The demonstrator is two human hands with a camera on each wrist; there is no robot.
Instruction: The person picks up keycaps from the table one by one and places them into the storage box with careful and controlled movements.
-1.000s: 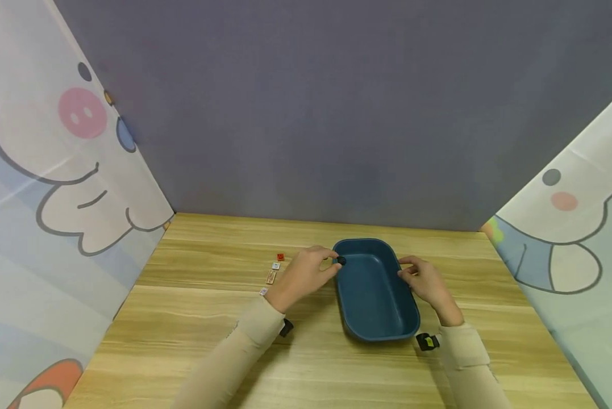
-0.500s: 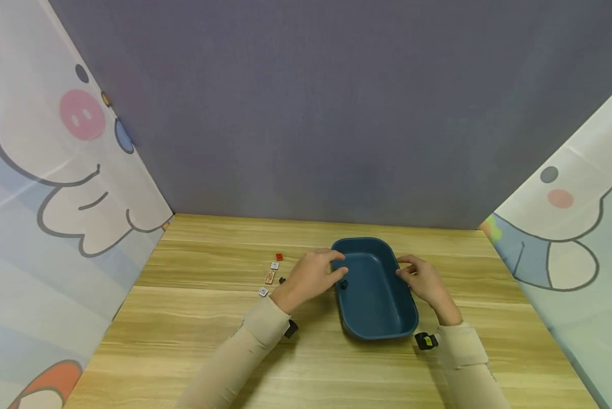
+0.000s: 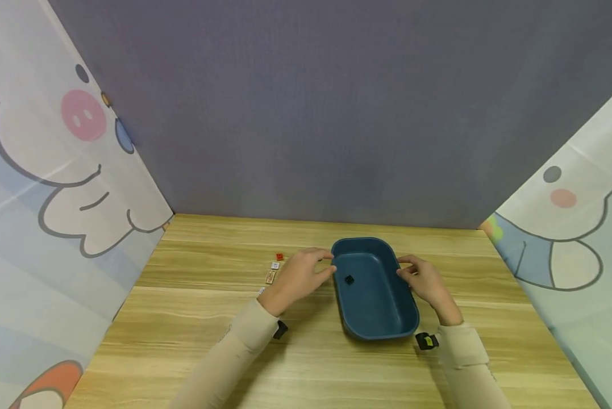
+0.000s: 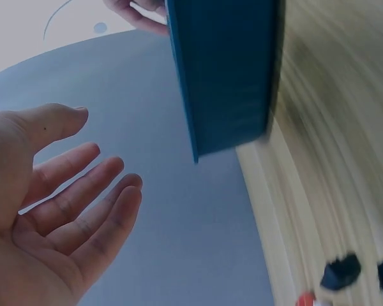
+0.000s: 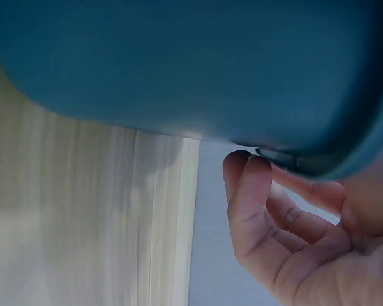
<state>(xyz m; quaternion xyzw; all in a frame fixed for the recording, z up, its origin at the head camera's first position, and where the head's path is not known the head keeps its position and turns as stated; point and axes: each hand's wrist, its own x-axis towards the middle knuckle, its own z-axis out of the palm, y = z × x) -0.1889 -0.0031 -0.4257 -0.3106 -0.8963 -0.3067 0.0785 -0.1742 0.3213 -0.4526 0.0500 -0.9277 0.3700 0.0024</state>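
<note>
In the head view, a small black block lies on the floor of a dark blue plastic bin. My left hand is just left of the bin's left rim, thumb and fingers apart. The left wrist view shows the same hand holding nothing, fingers spread and slightly bent. At the opposite long side, my right hand holds the bin's rim between thumb and fingers. The right wrist view shows the curled fingers against the bin's edge, whose underside hides part of the grip.
Left of the bin, a red block, a white block and a tan tile lie in a row. Another white piece is partly behind my left wrist. Dark pieces lie on the wooden table. A grey wall stands behind.
My left hand has let go of the black block, which dropped into the bin and now lies on its floor. That hand has drawn back left; the right hand stays at the rim.
</note>
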